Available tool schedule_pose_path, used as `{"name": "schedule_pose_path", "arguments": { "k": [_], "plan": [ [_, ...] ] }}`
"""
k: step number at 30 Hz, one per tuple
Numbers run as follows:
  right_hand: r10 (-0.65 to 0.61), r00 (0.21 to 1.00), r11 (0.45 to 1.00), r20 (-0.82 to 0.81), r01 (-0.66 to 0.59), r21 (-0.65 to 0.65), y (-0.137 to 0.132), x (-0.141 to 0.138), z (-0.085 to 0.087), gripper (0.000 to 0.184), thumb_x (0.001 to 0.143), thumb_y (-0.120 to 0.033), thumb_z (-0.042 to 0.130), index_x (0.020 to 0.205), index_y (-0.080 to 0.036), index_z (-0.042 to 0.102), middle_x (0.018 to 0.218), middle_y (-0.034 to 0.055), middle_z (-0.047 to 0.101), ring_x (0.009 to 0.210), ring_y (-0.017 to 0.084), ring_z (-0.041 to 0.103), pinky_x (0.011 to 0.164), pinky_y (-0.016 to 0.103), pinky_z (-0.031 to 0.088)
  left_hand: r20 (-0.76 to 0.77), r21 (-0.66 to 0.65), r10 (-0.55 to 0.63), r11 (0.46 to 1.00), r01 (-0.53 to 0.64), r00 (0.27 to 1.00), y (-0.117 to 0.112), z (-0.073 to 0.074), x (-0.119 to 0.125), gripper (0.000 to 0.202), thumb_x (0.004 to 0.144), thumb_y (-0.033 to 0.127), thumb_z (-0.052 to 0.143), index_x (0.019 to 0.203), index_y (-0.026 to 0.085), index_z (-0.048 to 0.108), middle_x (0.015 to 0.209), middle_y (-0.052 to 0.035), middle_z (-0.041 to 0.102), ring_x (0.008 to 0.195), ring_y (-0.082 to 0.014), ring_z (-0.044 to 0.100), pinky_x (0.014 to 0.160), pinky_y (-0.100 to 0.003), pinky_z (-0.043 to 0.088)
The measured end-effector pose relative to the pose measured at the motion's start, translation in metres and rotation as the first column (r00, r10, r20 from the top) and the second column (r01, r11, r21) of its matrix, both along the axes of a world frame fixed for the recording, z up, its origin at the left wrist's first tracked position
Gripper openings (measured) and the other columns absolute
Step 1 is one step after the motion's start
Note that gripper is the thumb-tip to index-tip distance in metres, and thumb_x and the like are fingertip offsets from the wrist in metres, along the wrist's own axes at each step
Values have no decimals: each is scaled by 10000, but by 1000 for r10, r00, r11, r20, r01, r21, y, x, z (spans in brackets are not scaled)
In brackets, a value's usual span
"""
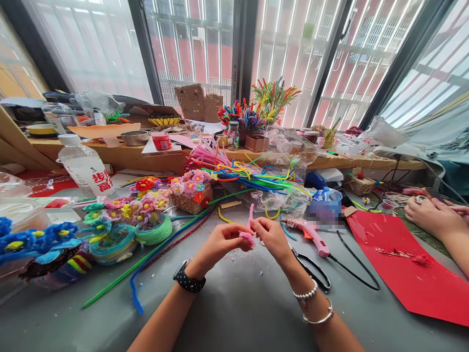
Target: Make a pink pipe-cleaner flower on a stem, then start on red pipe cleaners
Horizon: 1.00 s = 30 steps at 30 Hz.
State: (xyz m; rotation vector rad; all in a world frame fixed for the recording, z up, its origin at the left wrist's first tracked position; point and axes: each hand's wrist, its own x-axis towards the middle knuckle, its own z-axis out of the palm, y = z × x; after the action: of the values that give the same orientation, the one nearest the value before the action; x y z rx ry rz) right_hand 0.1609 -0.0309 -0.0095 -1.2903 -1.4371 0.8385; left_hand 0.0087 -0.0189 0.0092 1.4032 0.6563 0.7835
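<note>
Between my hands is a pink pipe cleaner [251, 213], partly bent into a small bunched loop, with one end sticking up. My left hand [229, 240] pinches the bunched part from the left. From the right, my right hand [270, 237] grips the same pipe cleaner near its upright end. Fingers of both hands hide part of the shape. Just right of my right hand lie a pink hot glue gun [311, 234] and black-handled scissors [315, 271], partly covered by my wrist.
Pots of pipe-cleaner flowers [154, 227] and a plastic bottle [86, 168] stand at left. Loose coloured pipe cleaners [256, 176] are heaped behind my hands. Red paper [399, 259] lies at right, beside another person's hands [428, 212]. A cluttered wooden shelf [168, 154] runs below the windows.
</note>
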Motion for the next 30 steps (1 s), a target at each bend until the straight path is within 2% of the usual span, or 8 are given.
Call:
{"name": "schedule_pose_path", "arguments": {
  "k": [3,6,8,9,11,16,21,30],
  "plan": [
    [-310,832,948,460,233,217,-5,27,6,251,775,-366,442,701,-165,574,676,36,582,619,150,509,597,270,368,24,24,173,985,-174,985,3,0,0,236,620,298,642,782,127,621,656,-39,627,601,-131,575,597,-254,472],
    [-496,407,849,768,414,329,-27,57,1,158,760,-282,483,805,-153,564,772,88,590,741,218,529,618,309,377,81,19,339,940,-342,937,8,-2,-1,273,619,338,638,800,134,618,669,-30,631,604,-125,580,615,-256,479],
    [-466,98,766,879,542,346,-48,75,-9,145,727,-245,532,796,-120,557,796,139,572,745,265,526,555,318,369,131,14,422,904,-427,897,11,-5,-1,286,613,347,641,810,140,619,694,-28,642,619,-121,584,641,-259,481],
    [-427,14,738,904,583,340,-57,82,-16,137,721,-230,541,784,-108,552,787,149,565,733,270,528,534,316,367,151,11,452,889,-458,879,12,-6,-1,288,609,344,645,814,144,620,705,-27,647,628,-120,585,654,-260,480],
    [-366,-19,746,931,592,305,-71,92,-29,103,736,-197,527,773,-104,551,768,139,560,711,251,538,544,307,378,180,6,483,870,-492,857,13,-8,-1,278,603,330,652,810,146,623,723,-27,653,644,-118,586,675,-263,479],
    [-352,49,757,935,603,253,-73,103,-47,122,784,-151,449,813,-99,555,780,115,562,709,220,554,602,294,398,177,14,475,875,-485,862,14,-10,-1,238,605,293,654,785,139,629,779,-36,650,693,-115,576,689,-247,474],
    [-337,55,770,940,590,242,-69,107,-45,153,803,-174,423,815,-123,567,784,98,558,709,211,551,586,286,391,199,-9,474,876,-482,858,15,-11,-1,233,614,298,647,788,147,609,786,-27,641,717,-110,571,703,-242,465],
    [-246,-31,794,969,566,220,-64,98,-34,226,784,-75,379,785,-55,605,771,151,562,705,231,556,578,297,383,271,-108,471,881,-460,839,15,-8,-1,272,633,318,618,832,133,624,856,-52,642,798,-131,572,791,-270,436]
  ]
}}
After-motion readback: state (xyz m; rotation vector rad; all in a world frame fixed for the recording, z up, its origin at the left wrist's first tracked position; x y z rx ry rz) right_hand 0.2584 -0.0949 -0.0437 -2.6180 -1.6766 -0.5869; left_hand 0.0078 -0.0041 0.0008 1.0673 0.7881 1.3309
